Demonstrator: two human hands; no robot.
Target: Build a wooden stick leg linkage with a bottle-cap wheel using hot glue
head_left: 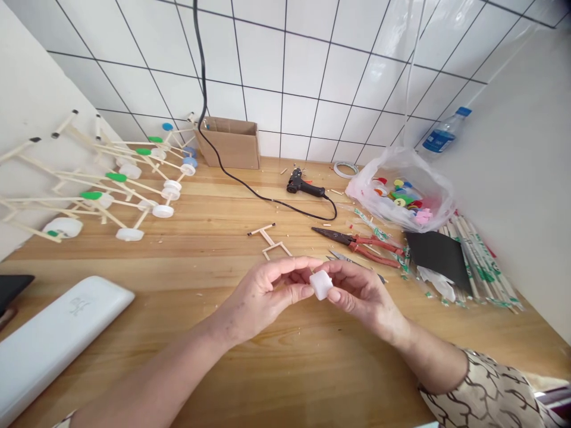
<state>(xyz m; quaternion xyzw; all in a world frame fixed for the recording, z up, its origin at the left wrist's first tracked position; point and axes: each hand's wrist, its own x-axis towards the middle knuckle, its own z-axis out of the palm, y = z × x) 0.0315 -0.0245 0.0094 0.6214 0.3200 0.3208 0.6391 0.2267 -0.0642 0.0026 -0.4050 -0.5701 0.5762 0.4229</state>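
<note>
My left hand [272,291] and my right hand [361,294] meet above the middle of the wooden table [187,333]. Both pinch a small white bottle cap [321,284] between thumbs and fingertips. Just behind my hands lies a small frame of glued wooden sticks [270,241] flat on the table. Red-handled pliers [361,242] lie a little to the right of it, near my right hand.
Several stick-built cars with cap wheels [129,190] lean at the back left. A black glue gun [306,185] with its cord, a cardboard box [232,142], tape roll [345,169], plastic bag of coloured caps [401,193], chopstick packets [477,261], black sheet [437,252], white case [49,339], water bottle [444,134].
</note>
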